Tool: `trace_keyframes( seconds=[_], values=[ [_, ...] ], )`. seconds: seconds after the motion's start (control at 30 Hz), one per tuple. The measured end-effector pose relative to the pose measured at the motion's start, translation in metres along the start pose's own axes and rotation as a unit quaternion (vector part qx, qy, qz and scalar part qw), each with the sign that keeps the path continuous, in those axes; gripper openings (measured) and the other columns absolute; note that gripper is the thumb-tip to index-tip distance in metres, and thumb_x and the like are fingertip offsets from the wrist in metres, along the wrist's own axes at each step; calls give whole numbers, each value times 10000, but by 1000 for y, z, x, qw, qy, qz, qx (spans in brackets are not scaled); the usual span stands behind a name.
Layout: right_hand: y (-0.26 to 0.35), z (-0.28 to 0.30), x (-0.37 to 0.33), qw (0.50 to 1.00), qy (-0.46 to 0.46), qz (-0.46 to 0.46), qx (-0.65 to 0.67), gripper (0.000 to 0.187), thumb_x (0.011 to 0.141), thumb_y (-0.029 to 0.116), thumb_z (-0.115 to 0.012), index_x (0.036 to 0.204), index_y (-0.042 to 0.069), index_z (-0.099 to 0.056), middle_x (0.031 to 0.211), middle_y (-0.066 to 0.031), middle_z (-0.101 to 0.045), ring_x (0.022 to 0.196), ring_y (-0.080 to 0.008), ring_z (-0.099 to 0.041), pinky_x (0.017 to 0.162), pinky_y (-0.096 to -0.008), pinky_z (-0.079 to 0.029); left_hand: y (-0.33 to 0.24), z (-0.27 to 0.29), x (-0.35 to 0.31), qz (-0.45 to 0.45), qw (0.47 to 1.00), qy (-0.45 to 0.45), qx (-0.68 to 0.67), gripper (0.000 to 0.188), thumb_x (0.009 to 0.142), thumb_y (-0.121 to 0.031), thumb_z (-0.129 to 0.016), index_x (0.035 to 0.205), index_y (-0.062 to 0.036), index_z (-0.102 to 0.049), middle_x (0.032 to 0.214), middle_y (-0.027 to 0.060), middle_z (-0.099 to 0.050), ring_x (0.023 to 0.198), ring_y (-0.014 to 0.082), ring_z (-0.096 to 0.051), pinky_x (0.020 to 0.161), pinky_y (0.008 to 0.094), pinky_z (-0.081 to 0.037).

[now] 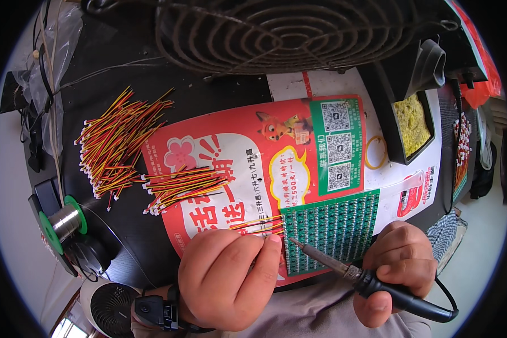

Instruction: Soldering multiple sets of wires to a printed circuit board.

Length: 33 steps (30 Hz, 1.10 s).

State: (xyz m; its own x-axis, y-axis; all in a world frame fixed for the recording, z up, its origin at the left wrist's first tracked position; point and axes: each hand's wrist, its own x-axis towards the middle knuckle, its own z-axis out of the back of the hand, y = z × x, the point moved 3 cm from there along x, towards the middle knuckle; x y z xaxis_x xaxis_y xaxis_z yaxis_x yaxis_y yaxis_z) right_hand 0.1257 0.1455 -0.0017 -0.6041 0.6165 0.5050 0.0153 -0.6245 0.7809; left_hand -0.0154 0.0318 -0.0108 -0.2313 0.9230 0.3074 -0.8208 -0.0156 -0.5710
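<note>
A green circuit board panel (332,228) with rows of small identical units lies in front of me. My right hand (400,270) is closed round the black handle of a soldering iron (327,259), whose tip points at the panel's left edge. Whether the tip touches the board, I cannot tell. Beside that edge, my left hand (228,276) is closed in a pinch on a red and yellow wire, mostly hidden by the fingers. Just above the fingertips, other red and yellow wires (256,225) run leftward from the panel's edge.
Red and yellow wires with white connectors form a large pile (121,141) and a smaller bunch (183,188) at left. A solder spool (65,221) stands near the left edge. A fan guard (276,39) spans the back. Yellow sponge (414,127) fills a black holder at right.
</note>
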Motion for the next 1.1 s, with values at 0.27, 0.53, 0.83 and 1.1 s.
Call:
trace_keyframes(
  seconds=[0.27,0.53,0.83,1.1],
  values=[
    [1,1,0,1000,11,-7,2,301,823,315,-642,835,56,-487,584,-20,-465,472,-123,-475,411,-241,-301,6,-1,-9,-12,1000,-5,-2,314,574,69,-708,885,31,-684,744,84,-588,620,235,-550,533,325,-445],
    [0,9,-5,1000,7,0,30,279,841,287,-600,875,40,-474,613,-48,-473,520,-145,-471,455,-277,-306,7,-2,-12,-5,1000,-23,3,306,605,3,-776,895,17,-678,802,84,-598,677,248,-562,591,339,-462],
    [-1,13,-10,996,-66,14,57,260,797,218,-662,843,8,-516,619,-48,-483,510,-149,-457,455,-293,-363,7,18,-4,24,992,-93,81,220,644,13,-743,848,-39,-679,828,77,-623,716,245,-584,627,333,-473],
    [-3,18,-9,999,16,14,41,261,814,195,-615,927,5,-475,655,-68,-468,550,-166,-441,494,-311,-369,53,62,-4,183,953,-167,173,170,716,75,-659,865,0,-695,854,91,-616,782,272,-570,687,357,-452]
  ],
)
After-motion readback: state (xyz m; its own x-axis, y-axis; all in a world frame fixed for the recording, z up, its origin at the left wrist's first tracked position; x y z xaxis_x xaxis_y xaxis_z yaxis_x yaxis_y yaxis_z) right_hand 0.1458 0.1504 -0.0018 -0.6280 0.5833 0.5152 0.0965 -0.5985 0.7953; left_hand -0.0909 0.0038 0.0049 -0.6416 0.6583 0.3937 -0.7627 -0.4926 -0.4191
